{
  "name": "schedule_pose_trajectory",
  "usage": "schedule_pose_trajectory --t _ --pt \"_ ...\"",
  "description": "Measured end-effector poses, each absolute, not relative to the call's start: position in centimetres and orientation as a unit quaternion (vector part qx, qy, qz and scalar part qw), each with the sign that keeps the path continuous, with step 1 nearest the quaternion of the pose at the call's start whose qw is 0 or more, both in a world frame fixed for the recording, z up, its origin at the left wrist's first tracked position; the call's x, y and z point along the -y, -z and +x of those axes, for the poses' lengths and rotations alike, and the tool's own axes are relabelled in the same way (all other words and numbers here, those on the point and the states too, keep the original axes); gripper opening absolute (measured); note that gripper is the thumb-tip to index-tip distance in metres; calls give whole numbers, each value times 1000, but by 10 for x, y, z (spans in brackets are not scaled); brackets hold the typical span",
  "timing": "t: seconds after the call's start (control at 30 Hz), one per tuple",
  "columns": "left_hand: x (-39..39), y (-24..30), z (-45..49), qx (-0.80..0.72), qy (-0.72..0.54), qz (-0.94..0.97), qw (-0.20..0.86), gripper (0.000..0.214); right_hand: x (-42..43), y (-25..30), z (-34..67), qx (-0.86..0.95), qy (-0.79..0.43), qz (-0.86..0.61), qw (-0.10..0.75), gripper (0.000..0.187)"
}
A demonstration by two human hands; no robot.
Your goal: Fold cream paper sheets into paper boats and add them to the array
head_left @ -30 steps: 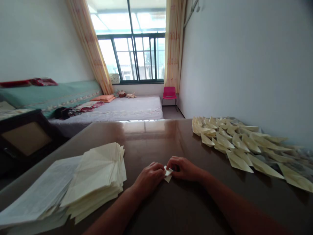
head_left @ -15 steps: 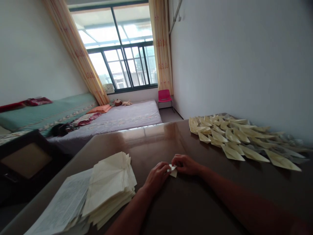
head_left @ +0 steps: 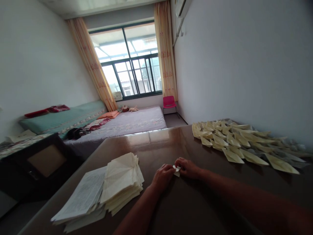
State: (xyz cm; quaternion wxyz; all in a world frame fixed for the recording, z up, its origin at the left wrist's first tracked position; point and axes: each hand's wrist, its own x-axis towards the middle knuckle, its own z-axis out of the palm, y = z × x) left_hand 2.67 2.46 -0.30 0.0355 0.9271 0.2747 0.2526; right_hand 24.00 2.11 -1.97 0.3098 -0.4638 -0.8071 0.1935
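Note:
A small folded piece of cream paper (head_left: 177,174) is pinched between my two hands, just above or on the dark brown tabletop (head_left: 168,143). My left hand (head_left: 163,176) grips its left side with curled fingers. On its right side, my right hand (head_left: 187,167) closes its fingers over the paper. Much of the piece is hidden behind my fingers. To the left of my left arm lies a stack of cream paper sheets (head_left: 121,179) with crease marks. Several folded paper boats (head_left: 232,155) sit in rows at the right of the table.
Printed sheets (head_left: 81,192) lie at the left, partly under the cream stack. A dark cabinet (head_left: 46,160) stands left of the table. Beyond the table are a bed (head_left: 144,120), a pink chair (head_left: 169,102) and a window (head_left: 132,71); a white wall (head_left: 239,65) runs along the right.
The camera view has tilted up and shifted left, so the scene appears lower and further right. Both hands still hold the folded paper, with only slight finger movement.

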Motion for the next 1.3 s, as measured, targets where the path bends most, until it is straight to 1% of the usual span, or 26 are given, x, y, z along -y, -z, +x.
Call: schedule_pose_trajectory --t 0.1,0.23,0.3,0.47,0.6,0.83,0.97,1.1,1.3 --pt "-25 3 26 -273 -251 928 26 25 -16 22 238 799 -187 -470 324 26" --pt "-26 4 27 -269 -250 929 33 24 -11 20 240 797 -195 -469 326 23" --pt "-26 4 28 -273 -255 927 45 24 -10 18 242 792 -202 -462 345 22" --pt "-26 4 30 -284 -261 919 79 23 -12 19 248 795 -206 -467 328 22" --pt "-26 2 30 -266 -230 935 52 22 -11 19 251 799 -207 -455 335 24" --pt "-27 -3 30 -251 -245 932 87 24 -8 9 259 804 -241 -445 312 25" --pt "-27 -6 30 -249 -226 938 80 24 -3 0 261 814 -244 -439 292 26" --pt "-23 -5 31 -256 -232 935 83 21 -1 -1 256 792 -233 -475 306 17" --pt "-15 -8 35 -265 -192 944 28 21 -2 6 253 771 -225 -503 318 18"
